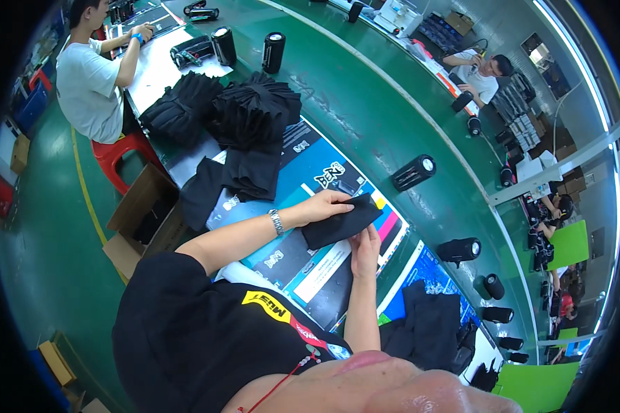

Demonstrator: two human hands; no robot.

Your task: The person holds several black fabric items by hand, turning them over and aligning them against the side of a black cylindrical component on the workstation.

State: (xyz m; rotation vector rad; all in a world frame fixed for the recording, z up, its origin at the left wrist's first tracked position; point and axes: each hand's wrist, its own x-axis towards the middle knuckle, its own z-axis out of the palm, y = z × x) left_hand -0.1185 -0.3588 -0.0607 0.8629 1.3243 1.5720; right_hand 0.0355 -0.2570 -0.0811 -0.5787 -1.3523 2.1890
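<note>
A flat, dark piece of black cloth (342,224), perhaps a pouch, is held between my two hands above the worktable. My left hand (327,206), with a metal watch at the wrist, pinches its upper edge, thumb and fingers closed on it. Around its lower right edge my right hand (366,251) grips the cloth, partly hidden behind it. More folded black cloth pieces (251,172) lie on the table to the left of my hands. Behind them are bundled stacks of black cloth (255,110).
Printed sheets (324,275) cover the worktable. Black cylindrical speakers (415,172) stand or lie along the green surface. An open cardboard box (148,220) is at the left beside a red stool (120,162). More black cloth (424,323) lies at right. Other people work nearby.
</note>
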